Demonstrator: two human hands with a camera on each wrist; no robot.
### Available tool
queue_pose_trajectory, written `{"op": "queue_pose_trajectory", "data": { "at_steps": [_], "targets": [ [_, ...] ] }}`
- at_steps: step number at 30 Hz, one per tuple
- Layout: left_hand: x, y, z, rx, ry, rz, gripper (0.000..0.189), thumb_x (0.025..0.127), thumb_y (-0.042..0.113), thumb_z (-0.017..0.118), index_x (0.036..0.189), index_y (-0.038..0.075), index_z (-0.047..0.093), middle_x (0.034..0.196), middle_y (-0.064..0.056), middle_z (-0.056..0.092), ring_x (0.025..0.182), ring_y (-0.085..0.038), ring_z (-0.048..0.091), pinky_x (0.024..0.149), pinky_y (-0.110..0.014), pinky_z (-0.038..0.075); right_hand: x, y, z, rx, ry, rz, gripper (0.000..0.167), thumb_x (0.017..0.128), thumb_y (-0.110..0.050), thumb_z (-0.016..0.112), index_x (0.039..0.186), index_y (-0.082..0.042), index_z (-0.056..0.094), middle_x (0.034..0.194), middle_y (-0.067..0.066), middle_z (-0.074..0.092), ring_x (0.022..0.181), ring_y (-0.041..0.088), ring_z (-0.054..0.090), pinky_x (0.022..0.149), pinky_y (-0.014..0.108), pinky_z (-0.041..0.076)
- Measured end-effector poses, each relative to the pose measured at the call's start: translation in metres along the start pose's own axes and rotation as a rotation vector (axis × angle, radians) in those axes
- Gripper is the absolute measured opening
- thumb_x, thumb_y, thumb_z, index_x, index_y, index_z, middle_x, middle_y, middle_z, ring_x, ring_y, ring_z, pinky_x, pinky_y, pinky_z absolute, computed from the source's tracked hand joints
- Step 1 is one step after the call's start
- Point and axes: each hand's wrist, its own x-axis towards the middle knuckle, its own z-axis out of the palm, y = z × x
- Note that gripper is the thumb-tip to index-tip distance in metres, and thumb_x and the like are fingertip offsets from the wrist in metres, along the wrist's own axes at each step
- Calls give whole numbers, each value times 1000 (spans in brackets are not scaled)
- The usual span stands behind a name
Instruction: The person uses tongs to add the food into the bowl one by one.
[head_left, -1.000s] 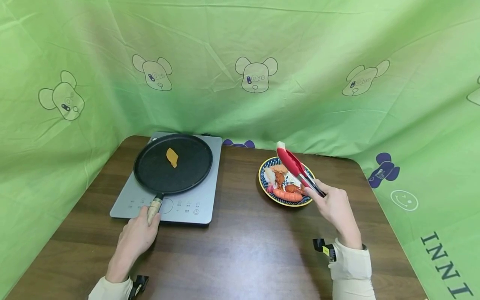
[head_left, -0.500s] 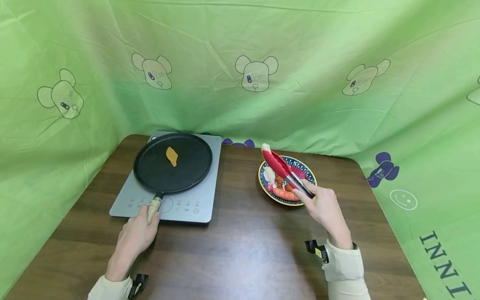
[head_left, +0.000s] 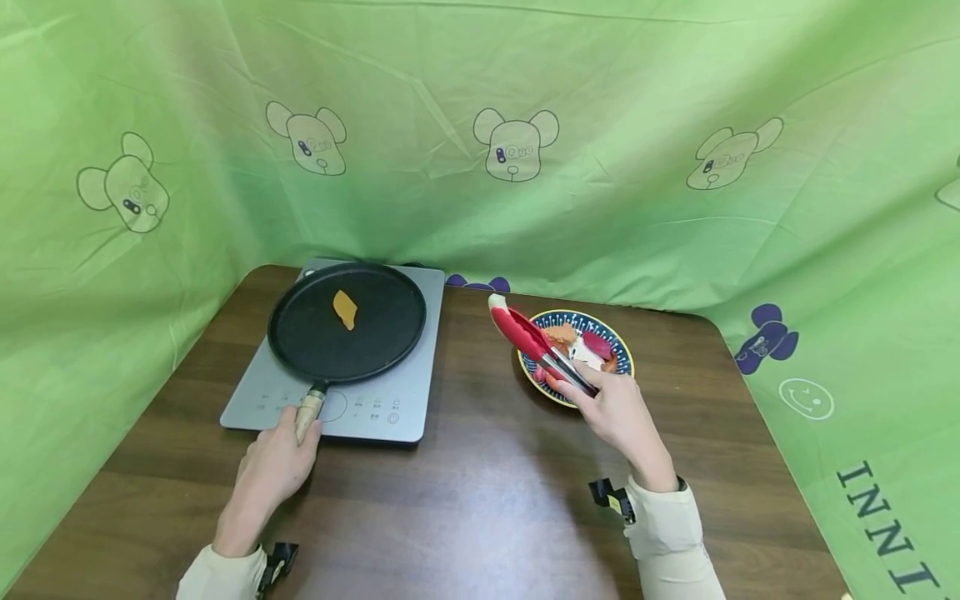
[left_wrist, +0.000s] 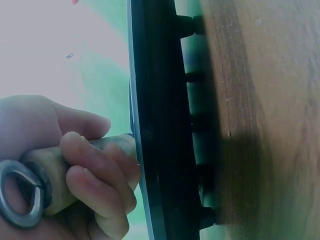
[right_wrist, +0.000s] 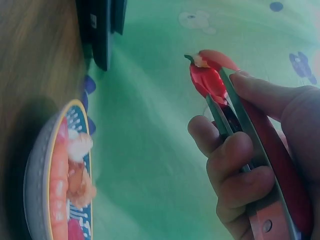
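Sleeves (head_left: pixel 663 533): cream, on the near side of the induction cooktop (head_left: pixel 408 392), with black devices at the wrists.
Left hand (head_left: pixel 273 471): just in front of the cooktop, fingers and thumb curled round the pan handle.
Pan handle (head_left: pixel 310 410): pale and wood-like, metal ring (left_wrist: pixel 36 204) at the butt, crossing above the cooktop's front edge.
Right hand (head_left: pixel 617 412): well to the right of the cooktop, pinching the tongs between thumb and curled fingers.
Tongs (head_left: pixel 525 335): red-headed with metal arms, raised above the plate, tips towards the cooktop.
Pale piece (head_left: pixel 497 301): at the tong tips, right of the cooktop, green at one end; kind unclear.
Plate (head_left: pixel 621 346): blue-patterned, yellow-rimmed, right of the cooktop and apart, bearing a scored sausage (right_wrist: pixel 58 185) and other foods.
Frying pan (head_left: pixel 375 350): round, black, flat, on the cooktop.
Orange-yellow piece (head_left: pixel 345 309): lying in the pan, above the cooktop.
Green cloth (head_left: pixel 420 208): behind the cooktop, printed with round-eared animal heads.
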Motion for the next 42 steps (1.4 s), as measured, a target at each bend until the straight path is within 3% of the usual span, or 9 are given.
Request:
{"op": "queue_pose_trajectory", "data": {
  "at_steps": [10,17,22,25,30,35,42],
  "targets": [
    [-2,0,-1,-7,-4,-4,55,99,36,39,132,-6,31,72,-13,48,56,-25,47,46,-36,35,12,-14,13,40,2,-60,44,85,-32,71,118,-3,66,92,20,68,69,24,61,70,44,47],
    [-1,1,-2,-22,-5,-6,56,100,38,38,133,-6,31,72,-13,48,56,-25,47,47,-36,35,20,-22,19,74,-45,-30,49,86,-38,69,126,-9,62,58,2,56,51,15,42,55,34,38],
    [-1,1,-2,-44,-9,-8,55,99,38,38,132,-5,31,71,-12,47,56,-25,46,47,-36,34,28,-30,24,87,-38,-11,50,85,-38,69,126,-9,62,63,7,60,49,13,41,50,32,36],
    [0,0,-1,-49,-12,-14,54,99,37,39,132,-5,32,71,-12,46,56,-24,46,47,-36,34,33,-34,27,92,-43,-7,50,86,-39,69,125,-8,63,78,12,67,49,11,41,49,31,36],
    [0,-1,0,-47,-6,-12,55,99,39,38,133,-4,31,71,-12,47,56,-25,46,47,-36,35,39,-41,32,126,-42,-42,46,86,-36,69,121,-6,65,90,11,67,51,12,40,50,31,36],
    [-1,-2,-1,-34,-7,-8,57,99,39,37,134,-5,30,73,-13,49,59,-26,48,49,-37,35,42,-45,38,140,-63,-63,46,86,-38,69,120,-6,66,84,7,61,50,10,38,48,29,35],
    [-2,0,-1,-38,-6,-11,57,99,39,37,133,-6,31,73,-14,48,58,-25,47,48,-36,34,44,-49,41,157,-78,-19,49,87,-38,68,123,-6,63,86,9,63,48,10,38,47,29,36]
  ]
}}
